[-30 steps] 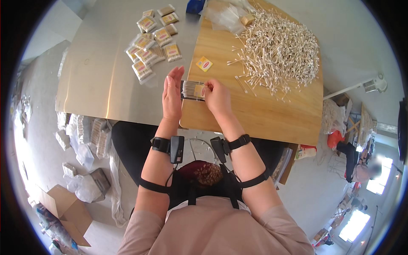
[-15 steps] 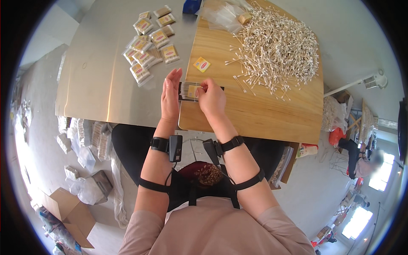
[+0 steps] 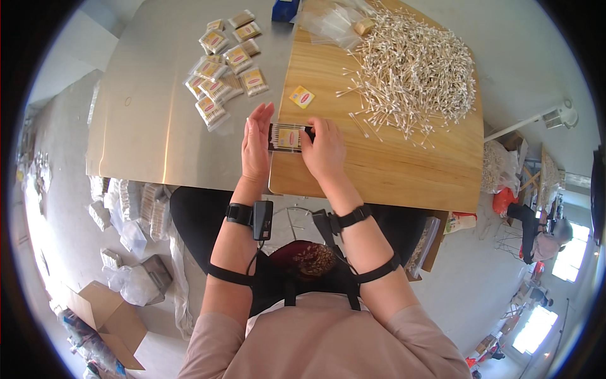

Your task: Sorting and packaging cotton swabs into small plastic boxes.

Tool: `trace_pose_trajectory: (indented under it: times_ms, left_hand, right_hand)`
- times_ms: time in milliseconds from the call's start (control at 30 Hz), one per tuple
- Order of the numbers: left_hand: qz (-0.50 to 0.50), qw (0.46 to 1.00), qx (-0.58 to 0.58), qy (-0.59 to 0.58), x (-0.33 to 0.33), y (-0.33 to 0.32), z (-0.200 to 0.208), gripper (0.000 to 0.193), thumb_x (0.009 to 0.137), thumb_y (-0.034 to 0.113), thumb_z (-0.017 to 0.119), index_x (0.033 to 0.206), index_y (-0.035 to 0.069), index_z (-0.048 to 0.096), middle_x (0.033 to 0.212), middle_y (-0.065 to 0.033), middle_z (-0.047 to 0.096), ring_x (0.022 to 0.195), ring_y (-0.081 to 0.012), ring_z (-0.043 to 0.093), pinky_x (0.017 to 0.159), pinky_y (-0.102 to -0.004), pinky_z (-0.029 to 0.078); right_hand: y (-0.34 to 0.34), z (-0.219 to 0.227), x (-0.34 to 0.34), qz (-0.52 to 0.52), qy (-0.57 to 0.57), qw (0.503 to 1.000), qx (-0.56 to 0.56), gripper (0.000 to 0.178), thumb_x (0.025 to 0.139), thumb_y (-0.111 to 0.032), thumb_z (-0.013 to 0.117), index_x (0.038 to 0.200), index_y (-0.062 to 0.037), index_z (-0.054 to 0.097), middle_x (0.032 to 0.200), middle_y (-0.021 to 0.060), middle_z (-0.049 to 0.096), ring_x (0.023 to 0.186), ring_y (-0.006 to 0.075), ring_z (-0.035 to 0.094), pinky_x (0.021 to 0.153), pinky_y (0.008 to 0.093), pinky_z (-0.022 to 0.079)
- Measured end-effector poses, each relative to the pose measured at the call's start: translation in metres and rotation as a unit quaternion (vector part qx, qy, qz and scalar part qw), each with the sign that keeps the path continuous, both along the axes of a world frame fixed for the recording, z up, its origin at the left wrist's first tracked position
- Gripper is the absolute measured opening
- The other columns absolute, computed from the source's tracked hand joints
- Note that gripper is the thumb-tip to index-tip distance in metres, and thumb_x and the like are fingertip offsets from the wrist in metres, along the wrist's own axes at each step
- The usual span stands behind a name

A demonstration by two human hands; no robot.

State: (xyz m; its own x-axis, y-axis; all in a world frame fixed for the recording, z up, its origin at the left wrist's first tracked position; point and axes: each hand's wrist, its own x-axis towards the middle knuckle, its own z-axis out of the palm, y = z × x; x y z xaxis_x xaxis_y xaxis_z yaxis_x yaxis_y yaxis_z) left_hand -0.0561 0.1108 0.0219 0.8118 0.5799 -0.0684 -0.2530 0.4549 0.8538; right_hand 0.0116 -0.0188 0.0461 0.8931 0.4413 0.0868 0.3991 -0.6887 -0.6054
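Observation:
Both my hands hold a small clear packet of cotton swabs (image 3: 288, 137) with a yellow and red label, just above the near edge of the wooden board (image 3: 391, 167). My left hand (image 3: 256, 144) presses flat against the packet's left end, fingers straight. My right hand (image 3: 322, 150) grips its right end with bent fingers. A big loose heap of cotton swabs (image 3: 413, 66) lies on the board to the far right. One small yellow label (image 3: 302, 96) lies on the board just beyond the packet.
Several filled packets (image 3: 224, 60) are piled on the metal table (image 3: 151, 120) at the far left. Empty clear bags (image 3: 331, 22) and a blue box (image 3: 284, 9) sit at the far edge. On the floor at left are a cardboard box (image 3: 110, 319) and plastic bags. A person sits at far right (image 3: 543, 237).
My hands and the packet stay almost in place; my right hand has slid along the packet's right end and my left fingers have straightened against its left end.

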Motion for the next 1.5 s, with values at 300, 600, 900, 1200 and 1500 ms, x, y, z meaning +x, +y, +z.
trace_pose_trajectory:
  times_ms: [300,600,900,1200,1500]
  left_hand:
    - [-0.028,0.999,0.013,0.015,0.005,0.002,-0.001,0.057,0.108,0.039,0.02,0.144,-0.003,0.034,0.149,-0.0203,0.041,0.142,-0.0252,0.034,0.119,-0.0366,0.022]
    - [-0.041,0.999,-0.03,-0.01,0.005,0.005,-0.001,0.061,0.107,0.044,0.02,0.143,-0.002,0.036,0.15,-0.0204,0.039,0.143,-0.0258,0.033,0.12,-0.0374,0.021]
    - [-0.054,0.998,0.036,-0.005,0.008,0.004,-0.003,0.06,0.108,0.042,0.02,0.143,-0.004,0.036,0.148,-0.0204,0.041,0.141,-0.0267,0.035,0.119,-0.0381,0.023]
    - [0.019,0.961,0.255,0.105,0.004,-0.028,0.001,0.037,0.106,0.027,0.042,0.127,0.0,0.058,0.124,-0.0091,0.062,0.117,-0.0177,0.054,0.104,-0.0329,0.039]
    - [-0.042,0.798,0.599,0.052,0.026,-0.085,-0.006,0.032,0.094,0.011,0.058,0.125,0.001,0.058,0.125,-0.0149,0.062,0.12,-0.0323,0.056,0.104,-0.0445,0.042]
  right_hand:
    - [-0.024,-0.017,-0.023,0.149,-0.12,0.972,-0.139,0.082,0.089,-0.045,0.06,0.142,0.0135,0.036,0.152,0.0283,0.032,0.146,0.0404,0.024,0.118,0.056,0.017]
    - [-0.009,-0.017,-0.035,0.11,-0.097,0.977,-0.152,0.085,0.09,-0.048,0.057,0.143,0.0149,0.033,0.153,0.0298,0.029,0.146,0.0407,0.021,0.118,0.0553,0.014]
    - [-0.011,-0.016,-0.026,0.118,-0.12,0.978,-0.124,0.08,0.091,-0.046,0.058,0.141,0.012,0.037,0.151,0.027,0.034,0.145,0.0378,0.026,0.118,0.0538,0.016]
    - [-0.079,-0.012,0.026,-0.071,-0.195,0.978,-0.005,0.035,0.079,-0.015,0.074,0.107,-0.0033,0.057,0.104,0.0161,0.057,0.1,0.0363,0.055,0.085,0.0458,0.044]
    - [-0.107,-0.019,0.035,-0.036,-0.165,0.986,0.004,0.011,0.08,-0.009,0.07,0.085,-0.0095,0.06,0.084,0.0078,0.059,0.085,0.031,0.058,0.072,0.0417,0.048]
